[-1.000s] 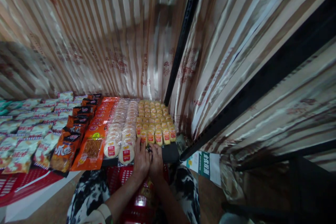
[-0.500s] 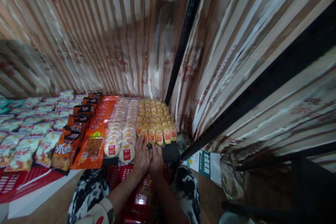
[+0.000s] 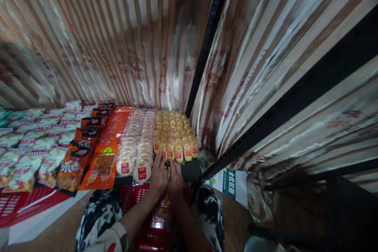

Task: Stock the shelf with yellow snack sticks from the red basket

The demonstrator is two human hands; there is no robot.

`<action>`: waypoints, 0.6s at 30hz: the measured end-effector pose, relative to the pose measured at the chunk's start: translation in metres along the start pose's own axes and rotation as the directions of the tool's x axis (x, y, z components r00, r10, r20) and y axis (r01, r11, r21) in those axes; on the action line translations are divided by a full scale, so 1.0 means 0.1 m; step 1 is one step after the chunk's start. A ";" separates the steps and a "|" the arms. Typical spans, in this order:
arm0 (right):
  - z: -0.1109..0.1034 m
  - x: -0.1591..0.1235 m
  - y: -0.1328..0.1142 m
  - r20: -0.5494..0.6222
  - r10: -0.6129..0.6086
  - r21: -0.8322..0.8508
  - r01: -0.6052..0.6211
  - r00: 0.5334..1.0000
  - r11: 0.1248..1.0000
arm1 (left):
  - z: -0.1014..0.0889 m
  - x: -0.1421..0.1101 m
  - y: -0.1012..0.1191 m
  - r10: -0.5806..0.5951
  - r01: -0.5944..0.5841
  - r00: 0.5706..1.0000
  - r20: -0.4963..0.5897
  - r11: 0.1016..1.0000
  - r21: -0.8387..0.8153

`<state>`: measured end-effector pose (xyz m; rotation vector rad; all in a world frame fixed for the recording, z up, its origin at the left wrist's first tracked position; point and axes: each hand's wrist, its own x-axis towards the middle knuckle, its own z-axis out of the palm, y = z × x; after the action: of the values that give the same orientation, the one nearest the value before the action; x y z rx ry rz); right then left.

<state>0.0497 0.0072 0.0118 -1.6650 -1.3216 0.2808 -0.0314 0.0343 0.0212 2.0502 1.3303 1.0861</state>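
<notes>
Striped curtain (image 3: 141, 39) behind; by the yellow packs (image 3: 174, 134), left hand (image 3: 159, 179) and right hand (image 3: 175, 179) are held together.

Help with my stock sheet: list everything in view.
Small packs: many, yellow, right end
Round packs: many, white, next left
Flat packets: several, orange, next left
Glossy bags: several, orange and black, further left
Printed bags: many, white, far left
Green packs: count unclear, left edge
Shelf: one, black, under small packs
Baskets: at least two, red, below
Bars: at least three, black, centre and right
Sheeting: count unclear, striped beige-brown, behind
Wrapper: one, green-and-white, lower right
Knees: two, black-and-white trousers, below
Left hand: one, bare, by small packs
Right hand: one, bare, beside it
</notes>
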 end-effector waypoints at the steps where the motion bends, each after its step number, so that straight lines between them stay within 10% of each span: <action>1: 0.00 0.00 0.00 0.006 -0.006 0.009 0.006 1.000 1.000 | 0.00 0.00 0.00 0.005 -0.005 1.000 0.000 1.000 0.001; 18: 0.00 -0.01 -0.01 -0.050 -0.055 -0.006 0.054 0.997 0.999 | -0.06 0.02 0.04 0.027 -0.028 0.999 0.024 0.999 0.033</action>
<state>0.0486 0.0058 0.0123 -1.6272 -1.3287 0.2026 -0.0336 0.0340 0.0287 2.1045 1.3209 1.0555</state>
